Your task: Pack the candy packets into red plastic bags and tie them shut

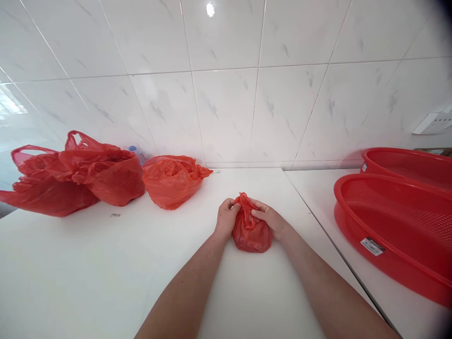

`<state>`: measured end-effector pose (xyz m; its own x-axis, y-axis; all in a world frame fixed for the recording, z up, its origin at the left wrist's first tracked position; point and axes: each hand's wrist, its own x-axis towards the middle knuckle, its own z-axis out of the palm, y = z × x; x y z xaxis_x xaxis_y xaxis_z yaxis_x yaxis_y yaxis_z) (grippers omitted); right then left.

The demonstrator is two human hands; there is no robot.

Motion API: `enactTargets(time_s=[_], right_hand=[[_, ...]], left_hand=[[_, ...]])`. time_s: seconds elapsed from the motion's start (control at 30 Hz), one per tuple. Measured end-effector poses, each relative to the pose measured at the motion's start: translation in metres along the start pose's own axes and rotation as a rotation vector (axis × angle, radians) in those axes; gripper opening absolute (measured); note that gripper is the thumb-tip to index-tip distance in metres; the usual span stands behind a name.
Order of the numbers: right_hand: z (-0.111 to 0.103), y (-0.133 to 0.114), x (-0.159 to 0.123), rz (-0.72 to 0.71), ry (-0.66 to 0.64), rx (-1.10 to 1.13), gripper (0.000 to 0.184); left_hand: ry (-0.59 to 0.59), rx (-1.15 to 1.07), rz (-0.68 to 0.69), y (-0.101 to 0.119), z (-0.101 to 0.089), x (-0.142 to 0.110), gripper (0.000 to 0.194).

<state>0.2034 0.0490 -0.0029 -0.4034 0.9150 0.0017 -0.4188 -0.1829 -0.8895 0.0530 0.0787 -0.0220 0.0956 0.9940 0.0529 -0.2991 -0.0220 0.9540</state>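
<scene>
A small red plastic bag point(253, 239) rests on the white table in front of me, rounded at the bottom and gathered at the top. My left hand point(226, 217) pinches the gathered plastic from the left side. On the other side, my right hand point(271, 219) grips the bag's top with thumb and fingers. A twisted strip of the plastic stands up between both hands. What lies inside the bag is hidden.
Larger red plastic bags point(115, 181) stand at the back left, beside an orange-red bag point(173, 182). Behind them a bottle with a blue cap point(133, 149) shows partly. Red plastic baskets point(353, 230) occupy the right-hand table. A tiled wall point(226, 113) closes off the back.
</scene>
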Motion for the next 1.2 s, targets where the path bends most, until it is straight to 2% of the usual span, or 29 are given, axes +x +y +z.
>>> enactTargets(time_s=[0.1, 0.2, 0.27, 0.37, 0.4, 0.5, 0.6, 0.73, 1.0, 1.1, 1.2], right_hand=[[0.001, 0.001, 0.002, -0.017, 0.086, -0.130, 0.062], [0.001, 0.005, 0.007, -0.062, 0.269, -0.337, 0.067], [0.002, 0.008, 0.010, -0.106, 0.410, -0.534, 0.054], [0.002, 0.012, 0.012, -0.147, 0.548, -0.731, 0.016], [0.001, 0.013, 0.011, -0.153, 0.577, -0.749, 0.008], [-0.002, 0.014, 0.010, -0.163, 0.638, -0.738, 0.006], [-0.006, 0.012, 0.010, -0.166, 0.642, -0.693, 0.008], [-0.009, 0.008, 0.012, -0.173, 0.586, -0.593, 0.016], [-0.023, -0.004, 0.005, -0.104, 0.415, -0.364, 0.027], [-0.029, -0.010, 0.000, -0.129, 0.317, -0.129, 0.034], [-0.040, -0.013, -0.001, -0.230, 0.351, 0.173, 0.027]], left_hand=[[-0.027, -0.037, 0.002, 0.001, -0.001, -0.001, 0.022], [-0.066, -0.099, 0.017, 0.002, -0.002, -0.002, 0.022], [-0.109, -0.126, 0.019, 0.004, -0.002, -0.003, 0.021], [-0.204, -0.127, 0.001, 0.006, 0.000, -0.006, 0.020], [-0.235, -0.119, -0.007, 0.007, 0.001, -0.007, 0.020], [-0.301, -0.093, -0.018, 0.007, 0.003, -0.008, 0.019], [-0.334, -0.067, -0.017, 0.005, 0.004, -0.008, 0.017], [-0.345, -0.055, -0.024, 0.002, 0.005, -0.007, 0.016], [-0.305, -0.002, -0.002, 0.001, 0.006, -0.006, 0.017], [-0.255, -0.002, 0.018, 0.002, 0.005, -0.005, 0.018], [-0.197, -0.007, 0.074, 0.004, 0.000, -0.002, 0.017]])
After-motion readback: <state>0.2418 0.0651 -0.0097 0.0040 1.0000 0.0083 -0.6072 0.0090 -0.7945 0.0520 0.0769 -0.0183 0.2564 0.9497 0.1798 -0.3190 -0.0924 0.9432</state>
